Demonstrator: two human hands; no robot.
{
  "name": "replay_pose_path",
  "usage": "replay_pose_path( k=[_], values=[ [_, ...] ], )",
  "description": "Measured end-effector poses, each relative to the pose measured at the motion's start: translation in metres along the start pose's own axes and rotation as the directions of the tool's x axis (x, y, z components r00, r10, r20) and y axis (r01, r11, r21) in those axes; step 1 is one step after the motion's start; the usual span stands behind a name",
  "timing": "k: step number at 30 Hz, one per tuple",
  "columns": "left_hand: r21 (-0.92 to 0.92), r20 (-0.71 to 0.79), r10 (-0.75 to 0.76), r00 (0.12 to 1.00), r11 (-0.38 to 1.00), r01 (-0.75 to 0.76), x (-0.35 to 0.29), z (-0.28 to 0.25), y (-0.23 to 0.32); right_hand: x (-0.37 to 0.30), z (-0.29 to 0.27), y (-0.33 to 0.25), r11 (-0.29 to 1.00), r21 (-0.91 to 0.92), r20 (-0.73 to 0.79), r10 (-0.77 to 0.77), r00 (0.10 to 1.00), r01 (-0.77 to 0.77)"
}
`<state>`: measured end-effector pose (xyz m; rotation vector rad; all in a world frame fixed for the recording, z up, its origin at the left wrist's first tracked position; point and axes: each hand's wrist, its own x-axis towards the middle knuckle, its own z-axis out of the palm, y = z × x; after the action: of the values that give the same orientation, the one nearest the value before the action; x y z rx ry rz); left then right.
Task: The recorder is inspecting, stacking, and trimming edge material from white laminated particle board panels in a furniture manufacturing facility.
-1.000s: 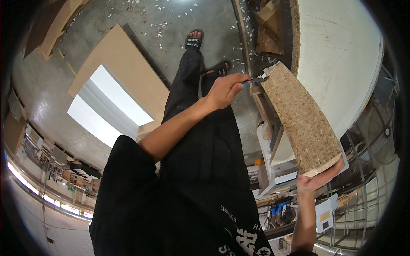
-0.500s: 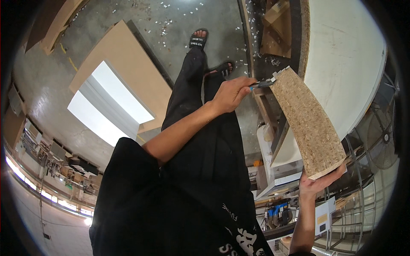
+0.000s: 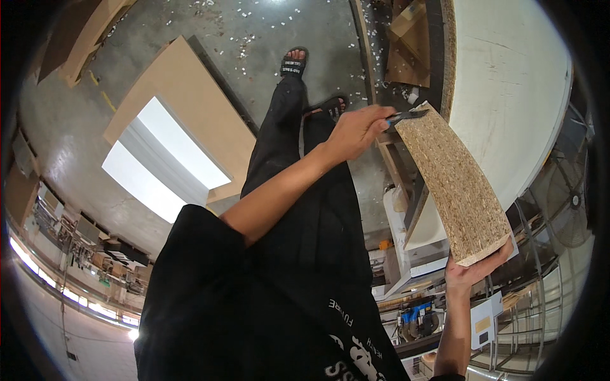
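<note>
My left hand (image 3: 359, 132) is closed round the handle of a utility knife (image 3: 406, 117), dark with a bit of blue. Its blade lies at the far end of a speckled brown particleboard piece (image 3: 457, 184). Pale edging shows along the near end of this long board, which runs from the blade toward the lower right. My right hand (image 3: 476, 267) grips that near end from below, fingers wrapped round the edge. Just beyond the knife is a small whitish scrap (image 3: 413, 96), apart from the blade.
A large white-topped panel (image 3: 508, 82) with a particleboard edge stands to the right. On the left, a white folded-looking panel (image 3: 159, 159) lies on a brown board (image 3: 184, 76). White scraps litter the concrete floor (image 3: 254, 38). A fan (image 3: 572, 200) stands far right.
The knife has moved slightly right, onto the board's far end. A pale scrap that was at the blade has come away. The board has shifted a little left in my right hand.
</note>
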<state>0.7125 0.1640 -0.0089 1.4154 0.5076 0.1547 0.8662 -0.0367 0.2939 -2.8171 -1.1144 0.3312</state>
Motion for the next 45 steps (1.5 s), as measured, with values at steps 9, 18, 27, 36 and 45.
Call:
replay_pose_path(
  k=[9,18,27,36,45],
  values=[
    [-0.103,-0.031,0.014,0.999,0.995,-0.017,-0.009,0.006,-0.012,-0.001,0.0,-0.001,1.0,0.004,0.018,0.013,1.0,-0.013],
    [-0.084,-0.049,0.019,0.999,0.996,-0.023,0.005,0.009,-0.015,0.001,-0.003,0.003,0.999,0.033,0.061,-0.005,0.998,0.003],
    [-0.309,-0.077,-0.121,0.99,0.947,0.092,0.048,0.007,-0.007,0.0,-0.001,-0.003,0.998,0.012,0.036,0.06,0.998,-0.061],
    [-0.126,0.056,0.019,0.998,0.992,-0.012,0.014,0.002,-0.008,0.0,-0.001,-0.003,0.998,0.047,0.038,0.042,0.998,-0.044],
    [-0.062,0.009,0.029,1.0,0.998,-0.029,0.006,-0.001,-0.004,-0.003,0.0,0.0,0.999,0.024,0.009,0.031,0.999,-0.031]
  ],
)
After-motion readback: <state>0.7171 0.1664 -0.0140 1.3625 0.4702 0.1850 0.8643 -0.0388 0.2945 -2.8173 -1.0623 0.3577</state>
